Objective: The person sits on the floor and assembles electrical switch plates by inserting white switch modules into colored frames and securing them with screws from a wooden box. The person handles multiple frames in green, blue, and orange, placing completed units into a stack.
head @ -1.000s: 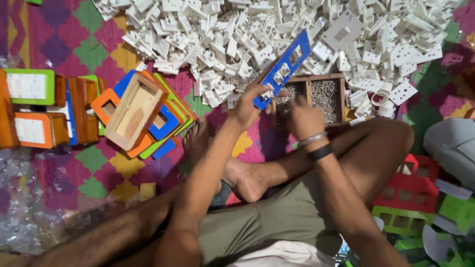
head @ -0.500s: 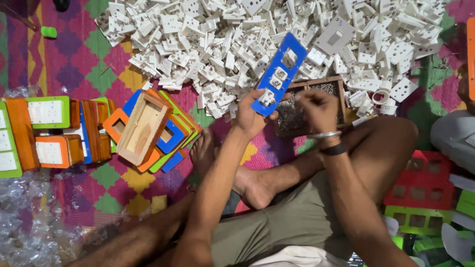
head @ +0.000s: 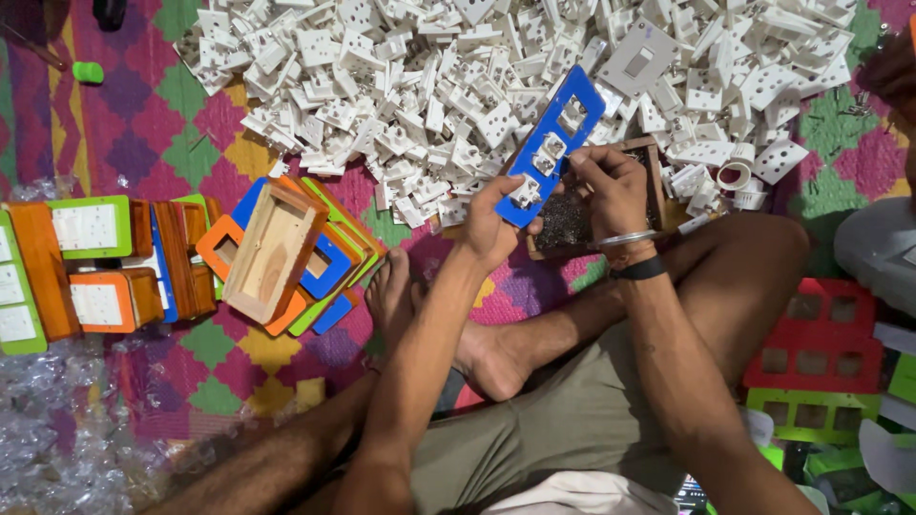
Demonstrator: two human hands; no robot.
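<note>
White plastic sockets [head: 458, 105] are heaped across the far half of a chequered mat [head: 181, 105], the biggest mass in view. Stacked wooden boxes and coloured frames [head: 277, 253] lie at the left of the mat; red and green plates [head: 821, 348] lie at the right, beside the person's knee. A shallow wooden tray [head: 572, 215] of small dark parts, probably screws, sits just before the crossed legs. Above it a blue plate [head: 558, 143] is held tilted, its lower end gripped by the left hand [head: 491, 224]. Several of its cut-outs already carry white sockets. The right hand [head: 611, 186] is closed at the plate's edge, fingertips pinched as if on a small part, though what they hold cannot be made out. Fitting sockets into the plate seems to be the step in hand. A steady plate and a squarely aligned piece would be called for next.
</note>
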